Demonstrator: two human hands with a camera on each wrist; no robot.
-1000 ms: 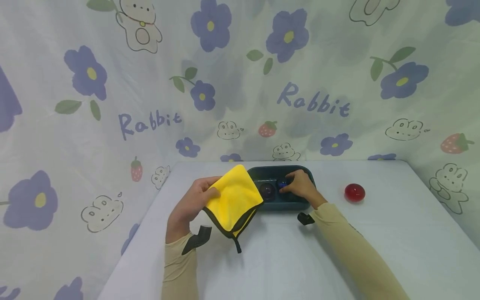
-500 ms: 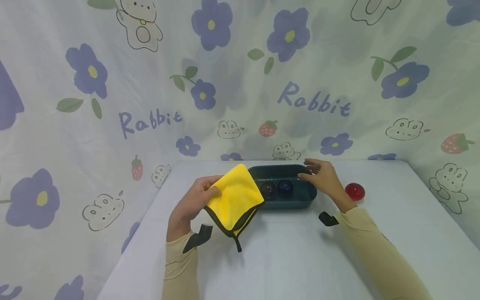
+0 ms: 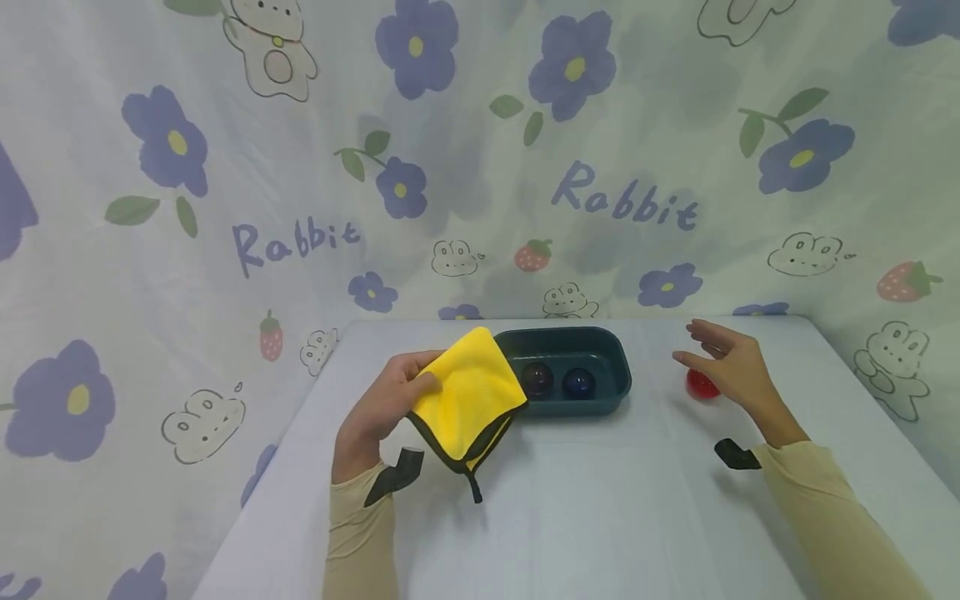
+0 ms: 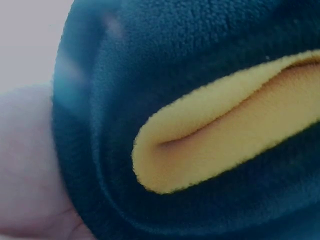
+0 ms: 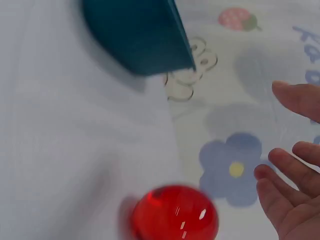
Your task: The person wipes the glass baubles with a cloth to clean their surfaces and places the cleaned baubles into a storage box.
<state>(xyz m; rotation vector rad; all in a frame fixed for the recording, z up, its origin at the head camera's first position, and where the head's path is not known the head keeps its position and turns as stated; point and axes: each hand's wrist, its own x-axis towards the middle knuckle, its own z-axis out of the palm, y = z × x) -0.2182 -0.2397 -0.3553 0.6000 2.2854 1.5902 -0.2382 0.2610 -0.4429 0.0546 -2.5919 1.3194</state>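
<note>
Right hand [image 3: 731, 367] reached glossy (perhaps glass) red ball [image 5: 175, 212].

White tabletop [image 3: 570, 508] – a teal tray [image 3: 617, 385] sits near its back edge, a red ball [image 3: 697, 385] toward the back right corner.

Folded yellow cloth [image 3: 467, 398] with a black edge is pinched up off the table, overlapping the dark teal tray's [image 3: 617, 375] 9 o'clock end. Shiny red ball [image 3: 699, 383] sits at the tray's 3 o'clock, well apart.
</note>
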